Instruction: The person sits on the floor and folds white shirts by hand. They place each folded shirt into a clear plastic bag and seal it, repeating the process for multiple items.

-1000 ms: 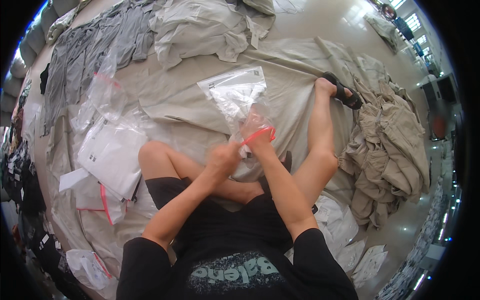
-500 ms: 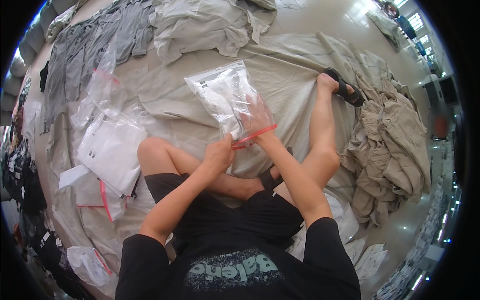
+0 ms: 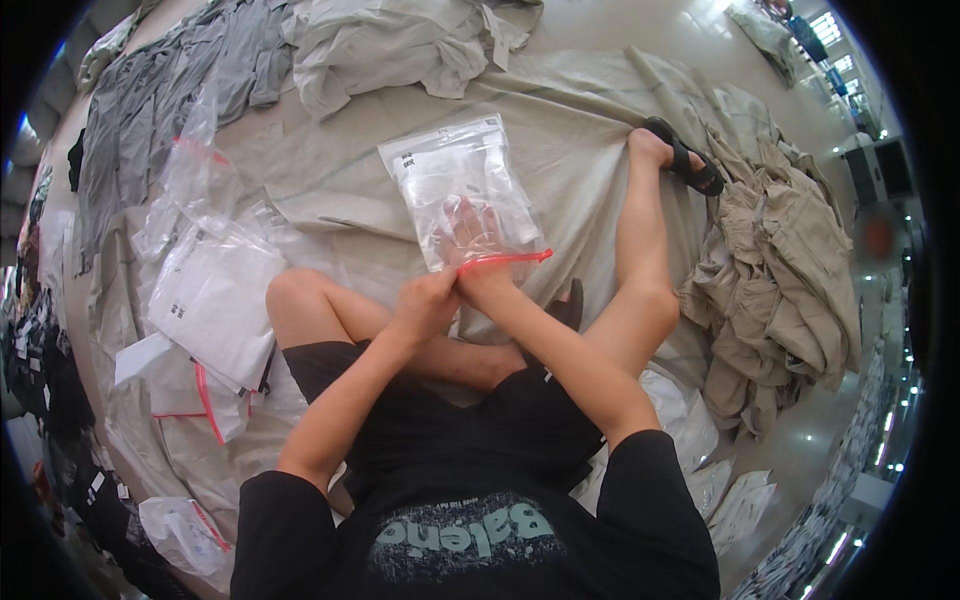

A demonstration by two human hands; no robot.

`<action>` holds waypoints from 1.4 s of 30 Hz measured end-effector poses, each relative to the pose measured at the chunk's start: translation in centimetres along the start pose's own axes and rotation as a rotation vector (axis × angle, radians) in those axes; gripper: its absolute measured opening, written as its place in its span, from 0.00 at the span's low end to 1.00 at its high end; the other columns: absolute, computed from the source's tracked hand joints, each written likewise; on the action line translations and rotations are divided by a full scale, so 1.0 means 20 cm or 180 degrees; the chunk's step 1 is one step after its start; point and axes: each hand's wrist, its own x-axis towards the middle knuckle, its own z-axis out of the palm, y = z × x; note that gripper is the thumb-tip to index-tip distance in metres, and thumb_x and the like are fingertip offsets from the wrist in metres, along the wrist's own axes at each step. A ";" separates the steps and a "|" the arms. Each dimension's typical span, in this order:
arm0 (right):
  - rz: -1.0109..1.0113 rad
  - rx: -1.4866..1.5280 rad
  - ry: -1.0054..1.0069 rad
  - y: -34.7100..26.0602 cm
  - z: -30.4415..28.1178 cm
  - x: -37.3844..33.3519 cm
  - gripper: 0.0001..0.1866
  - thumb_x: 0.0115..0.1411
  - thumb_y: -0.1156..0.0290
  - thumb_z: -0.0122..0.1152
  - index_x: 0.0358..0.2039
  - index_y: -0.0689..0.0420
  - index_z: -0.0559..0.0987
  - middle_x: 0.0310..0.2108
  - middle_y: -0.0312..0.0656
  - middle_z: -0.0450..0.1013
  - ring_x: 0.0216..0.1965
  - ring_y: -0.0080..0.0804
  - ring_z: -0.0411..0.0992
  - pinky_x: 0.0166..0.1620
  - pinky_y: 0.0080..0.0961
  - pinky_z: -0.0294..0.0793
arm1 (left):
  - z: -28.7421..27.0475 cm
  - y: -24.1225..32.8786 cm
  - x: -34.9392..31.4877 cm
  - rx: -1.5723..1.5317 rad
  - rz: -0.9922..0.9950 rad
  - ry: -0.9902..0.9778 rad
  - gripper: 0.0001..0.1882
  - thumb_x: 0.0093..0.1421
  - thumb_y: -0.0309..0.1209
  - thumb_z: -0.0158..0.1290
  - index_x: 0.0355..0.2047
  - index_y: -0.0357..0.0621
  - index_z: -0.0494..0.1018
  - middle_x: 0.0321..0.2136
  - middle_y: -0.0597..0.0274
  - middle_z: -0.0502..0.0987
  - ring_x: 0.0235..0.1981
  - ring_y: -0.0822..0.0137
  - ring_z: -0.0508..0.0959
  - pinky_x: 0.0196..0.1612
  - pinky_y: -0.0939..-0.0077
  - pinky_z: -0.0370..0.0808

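Note:
A clear plastic zip bag (image 3: 505,190) with a red slider strip lies in front of me on the cloth, its mouth toward me. Something white and flat, which I cannot make out clearly, shows inside it. My right hand (image 3: 468,240) reaches through the mouth into the bag, fingers stretched out and lying flat under the film. At the left end of the red strip, my left hand (image 3: 428,302) pinches the bag's edge, close against my right wrist.
Flat packed bags (image 3: 215,305) and loose clear film are piled at my left. Beige garments (image 3: 775,280) lie heaped on the right. Grey clothes (image 3: 190,90) and a pale garment (image 3: 390,50) lie at the far side. My legs flank the beige cloth (image 3: 590,110).
My right hand has shifted left inside the bag, its fingers now flat. The bag has straightened and lies flatter, and my left hand has moved slightly left and nearer to me.

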 end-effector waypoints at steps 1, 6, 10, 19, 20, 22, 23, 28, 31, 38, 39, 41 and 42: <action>-0.0078 0.0071 -0.0192 0.00 0.07 -0.04 0.30 0.68 0.56 0.57 0.67 0.53 0.77 0.78 0.58 0.58 0.81 0.56 0.50 0.79 0.66 0.42 | 0.03 -0.01 -0.02 0.0082 0.0050 -0.0132 0.08 0.58 0.29 0.61 0.35 0.44 0.73 0.25 0.50 0.80 0.28 0.45 0.82 0.31 0.49 0.78; -0.0328 0.0340 -0.0290 0.06 0.06 0.00 0.35 0.71 0.53 0.52 0.75 0.52 0.68 0.80 0.52 0.53 0.83 0.53 0.44 0.80 0.67 0.38 | 0.05 -0.04 -0.03 0.0502 0.0023 0.0020 0.09 0.57 0.30 0.62 0.33 0.43 0.72 0.24 0.51 0.79 0.29 0.46 0.82 0.33 0.50 0.78; 0.0332 -0.0102 -0.0088 0.23 0.13 0.12 0.39 0.71 0.51 0.52 0.78 0.55 0.62 0.81 0.51 0.51 0.82 0.50 0.46 0.81 0.59 0.42 | 0.11 -0.03 0.04 0.0708 -0.0164 -0.0228 0.10 0.58 0.30 0.61 0.34 0.41 0.72 0.24 0.49 0.80 0.29 0.43 0.83 0.34 0.48 0.78; 0.2028 0.0597 -0.0664 0.40 0.37 0.19 0.50 0.74 0.34 0.40 0.81 0.60 0.52 0.81 0.63 0.46 0.81 0.60 0.45 0.82 0.46 0.42 | 0.30 -0.10 0.08 0.0788 -0.0659 -0.1161 0.10 0.60 0.31 0.60 0.33 0.38 0.72 0.25 0.42 0.83 0.29 0.39 0.85 0.34 0.46 0.81; 0.1965 0.0807 -0.0791 0.39 0.33 0.18 0.48 0.75 0.36 0.42 0.80 0.64 0.53 0.80 0.66 0.47 0.81 0.62 0.45 0.81 0.51 0.43 | 0.29 -0.11 0.07 0.0812 -0.0616 -0.1182 0.10 0.60 0.31 0.60 0.34 0.38 0.72 0.25 0.42 0.83 0.29 0.39 0.85 0.34 0.45 0.82; 0.1624 0.1036 -0.0090 0.39 0.33 0.07 0.50 0.74 0.37 0.46 0.78 0.68 0.55 0.78 0.69 0.51 0.80 0.66 0.46 0.81 0.53 0.41 | 0.28 -0.09 0.05 0.0825 -0.0489 -0.1253 0.09 0.60 0.29 0.60 0.36 0.38 0.73 0.26 0.41 0.84 0.29 0.39 0.86 0.35 0.44 0.82; 0.1474 0.1128 0.0256 0.40 0.34 0.01 0.51 0.74 0.37 0.47 0.77 0.71 0.56 0.77 0.70 0.53 0.79 0.68 0.46 0.81 0.54 0.41 | 0.28 -0.08 0.06 0.0835 -0.0579 -0.1247 0.09 0.60 0.29 0.60 0.36 0.38 0.73 0.27 0.41 0.84 0.30 0.39 0.86 0.35 0.44 0.82; 0.1056 0.0751 0.0525 0.18 0.26 -0.07 0.48 0.68 0.35 0.56 0.79 0.52 0.62 0.80 0.61 0.48 0.79 0.67 0.48 0.76 0.71 0.45 | 0.27 -0.18 -0.07 0.0841 -0.0755 -0.1314 0.10 0.59 0.30 0.60 0.36 0.39 0.73 0.26 0.42 0.83 0.32 0.39 0.86 0.36 0.44 0.82; 0.0885 0.0454 0.0350 0.13 0.25 -0.14 0.47 0.63 0.32 0.59 0.79 0.35 0.62 0.81 0.57 0.47 0.80 0.69 0.42 0.75 0.77 0.36 | 0.24 -0.12 -0.16 0.0783 -0.0551 -0.1314 0.12 0.60 0.32 0.60 0.35 0.37 0.71 0.28 0.42 0.81 0.30 0.37 0.84 0.34 0.44 0.80; 0.0981 0.0634 0.0203 0.17 0.25 -0.12 0.48 0.64 0.35 0.62 0.80 0.38 0.60 0.80 0.58 0.48 0.80 0.66 0.46 0.77 0.73 0.36 | 0.29 -0.11 -0.12 0.0791 -0.0673 -0.1101 0.15 0.61 0.36 0.62 0.39 0.40 0.71 0.34 0.42 0.81 0.33 0.39 0.85 0.36 0.44 0.82; 0.0914 0.0746 0.0327 0.15 0.22 -0.16 0.50 0.63 0.37 0.65 0.80 0.43 0.61 0.80 0.59 0.49 0.80 0.64 0.47 0.77 0.71 0.37 | 0.30 -0.14 -0.14 0.0799 -0.0707 -0.1117 0.15 0.61 0.36 0.62 0.40 0.40 0.72 0.34 0.42 0.81 0.33 0.39 0.85 0.37 0.44 0.82; 0.0953 0.0417 0.0161 0.16 0.16 -0.24 0.52 0.66 0.37 0.62 0.79 0.57 0.59 0.80 0.61 0.49 0.81 0.63 0.45 0.79 0.65 0.38 | 0.29 -0.13 -0.16 0.0815 -0.0799 -0.1163 0.14 0.61 0.34 0.62 0.40 0.39 0.72 0.35 0.41 0.81 0.34 0.38 0.85 0.37 0.44 0.82; 0.1088 0.0224 0.0064 0.17 0.15 -0.25 0.53 0.67 0.35 0.58 0.80 0.58 0.57 0.80 0.61 0.47 0.81 0.62 0.42 0.79 0.63 0.36 | 0.29 -0.13 -0.16 0.0801 -0.0832 -0.1152 0.13 0.61 0.33 0.61 0.40 0.39 0.72 0.35 0.40 0.82 0.34 0.38 0.85 0.38 0.45 0.82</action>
